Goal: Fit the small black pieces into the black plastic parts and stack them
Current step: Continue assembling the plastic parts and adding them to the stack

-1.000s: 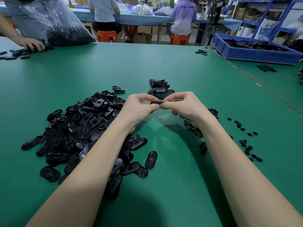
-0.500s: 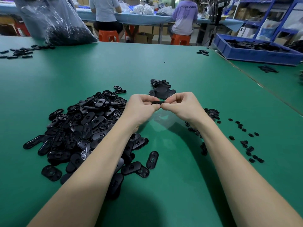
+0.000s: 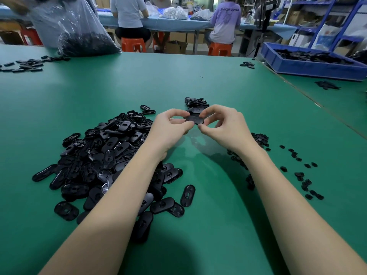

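head view: a person's left hand [image 3: 170, 126] and right hand [image 3: 226, 126] meet above the green table [image 3: 198, 80], both pinching one oval black plastic part [image 3: 195, 119] between thumb and curled fingers. the part is held up off the table, roughly flat, its long axis running between the two hands; the left fingers take its left end and the right fingers its right end. whether a small piece is already seated in it cannot be told.

just beyond the hands, a small stack of finished parts [image 3: 195, 103] sits on the table. to the left, under the left forearm, lies a large heap of loose black parts [image 3: 95, 155]. to the right of the right forearm, small black pieces [image 3: 297, 171] are scattered, with a denser cluster near the wrist.

at the far left edge a clear plastic bag [image 3: 79, 30] holding dark parts rests on the table, more parts strewn beside it. a blue bin [image 3: 309, 66] of black parts sits at the far right. people sit on orange stools at a further table.
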